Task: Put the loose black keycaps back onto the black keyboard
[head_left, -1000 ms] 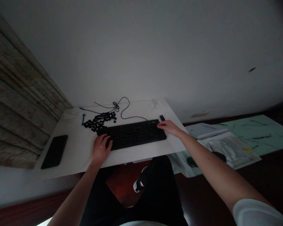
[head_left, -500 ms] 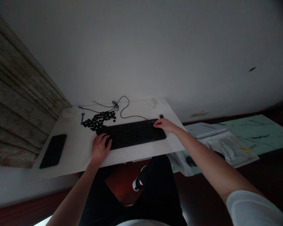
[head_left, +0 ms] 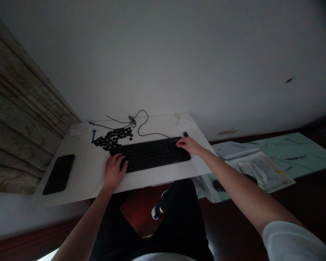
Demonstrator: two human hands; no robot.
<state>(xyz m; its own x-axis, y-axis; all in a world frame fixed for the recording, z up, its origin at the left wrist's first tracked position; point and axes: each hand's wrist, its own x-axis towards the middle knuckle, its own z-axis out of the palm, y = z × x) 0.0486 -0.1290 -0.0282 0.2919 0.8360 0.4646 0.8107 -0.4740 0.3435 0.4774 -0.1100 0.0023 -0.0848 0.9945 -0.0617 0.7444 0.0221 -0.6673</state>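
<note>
Resting on a black keyboard (head_left: 150, 154), the left hand (head_left: 114, 173) curls over the board's near left corner, though the dim view hides whether its fingers pinch anything. The right hand (head_left: 187, 145) lies nearly flat and open at the far right end, holding nothing visible. Loose black keycaps (head_left: 112, 139) heap at the keyboard's ten o'clock on a white desk (head_left: 89, 174), a thin cable (head_left: 141, 125) loops at twelve o'clock, and a black smartphone (head_left: 59, 174) lies at nine o'clock.
</note>
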